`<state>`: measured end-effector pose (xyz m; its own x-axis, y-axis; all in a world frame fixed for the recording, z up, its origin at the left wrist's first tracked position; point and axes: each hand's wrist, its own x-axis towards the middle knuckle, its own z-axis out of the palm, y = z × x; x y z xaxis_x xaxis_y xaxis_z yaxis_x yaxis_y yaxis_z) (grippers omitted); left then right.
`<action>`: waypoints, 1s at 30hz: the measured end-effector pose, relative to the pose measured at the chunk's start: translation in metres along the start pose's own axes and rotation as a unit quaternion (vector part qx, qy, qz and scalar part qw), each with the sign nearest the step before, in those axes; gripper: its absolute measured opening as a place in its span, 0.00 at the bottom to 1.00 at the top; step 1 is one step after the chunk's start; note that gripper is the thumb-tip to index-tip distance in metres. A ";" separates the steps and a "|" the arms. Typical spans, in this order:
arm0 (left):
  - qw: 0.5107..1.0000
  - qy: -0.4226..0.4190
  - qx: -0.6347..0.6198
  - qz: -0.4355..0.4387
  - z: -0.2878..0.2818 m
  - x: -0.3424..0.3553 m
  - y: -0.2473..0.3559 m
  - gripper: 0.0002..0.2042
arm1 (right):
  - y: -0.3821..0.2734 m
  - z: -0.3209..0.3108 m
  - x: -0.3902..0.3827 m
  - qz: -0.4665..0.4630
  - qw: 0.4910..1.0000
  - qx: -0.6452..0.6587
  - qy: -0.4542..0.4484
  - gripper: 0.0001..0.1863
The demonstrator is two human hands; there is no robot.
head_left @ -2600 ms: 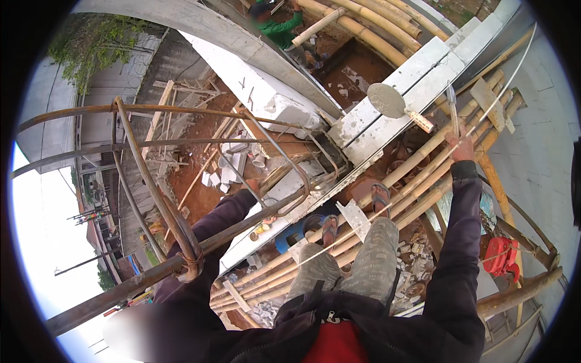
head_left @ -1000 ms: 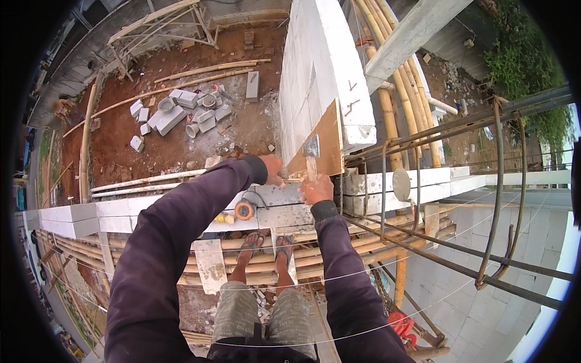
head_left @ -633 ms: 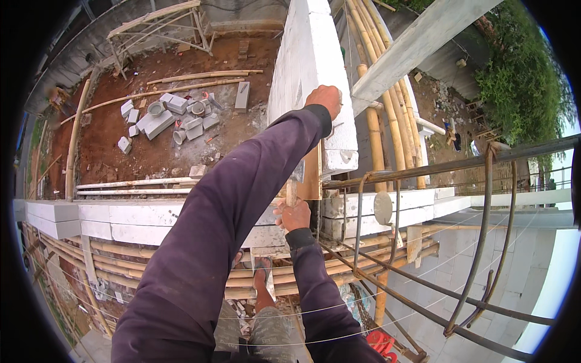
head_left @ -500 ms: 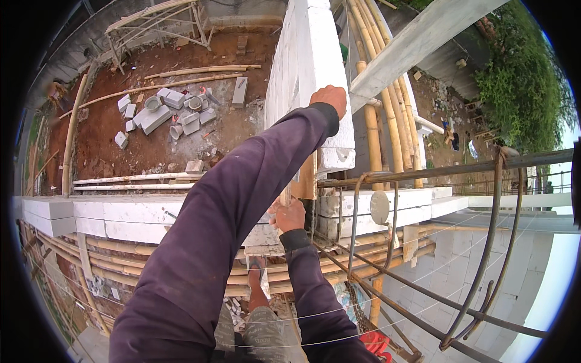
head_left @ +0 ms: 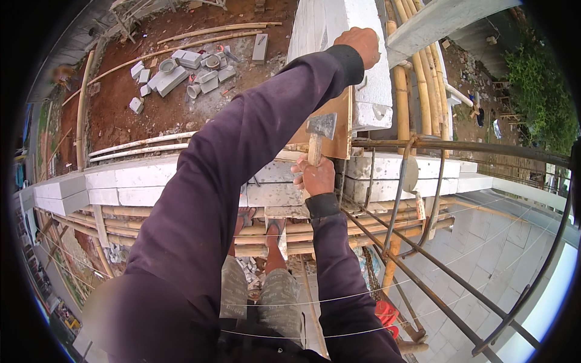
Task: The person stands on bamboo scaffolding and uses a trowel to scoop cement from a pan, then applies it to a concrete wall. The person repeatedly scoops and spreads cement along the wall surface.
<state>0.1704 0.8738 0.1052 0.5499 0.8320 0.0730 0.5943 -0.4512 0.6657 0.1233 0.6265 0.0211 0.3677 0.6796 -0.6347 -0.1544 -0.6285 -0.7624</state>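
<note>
My right hand point(head_left: 318, 175) is closed round the wooden handle of a hatchet point(head_left: 321, 125), whose dark metal head points up past my fist. Just beyond the head stands a brown plywood board point(head_left: 341, 130), set against the end of a white block wall point(head_left: 370, 91). Stretched across the view from lower left, my left arm reaches to the top of that wall. There my left hand point(head_left: 362, 46) is curled in a fist; its fingertips are hidden, so anything inside cannot be seen. Below the board runs a low course of white blocks point(head_left: 148, 175).
Bent steel rebar point(head_left: 436, 144) juts out at right, with thin strings stretched below. Bamboo poles point(head_left: 417, 78) and a slanting concrete-grey beam point(head_left: 448, 30) stand beyond the wall. Bamboo scaffolding point(head_left: 290, 239) lies under my feet. Loose blocks and buckets point(head_left: 172, 78) sit on the dirt below.
The hatchet head, mostly hidden behind my left sleeve before, now shows above my right hand. The whole view has shifted, so the scene sits further right and higher.
</note>
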 end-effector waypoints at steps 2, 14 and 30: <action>0.999 0.030 -0.030 0.030 -0.018 -0.014 -0.028 0.10 | 0.002 -0.004 0.001 0.005 1.000 -0.003 0.000 0.06; 0.823 -0.536 -0.074 -0.174 0.104 -0.155 -0.239 0.17 | 0.008 0.001 0.000 0.000 1.000 -0.008 -0.011 0.13; 0.749 -0.360 -0.474 -0.290 0.142 -0.220 -0.311 0.10 | -0.002 0.001 -0.003 0.025 0.999 -0.022 -0.007 0.13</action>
<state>-0.0523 0.7856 -0.2236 0.7379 0.2561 -0.6245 0.3585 0.6352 0.6841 0.1211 0.6259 0.0246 0.3482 0.6516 -0.6739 -0.1313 -0.6779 -0.7234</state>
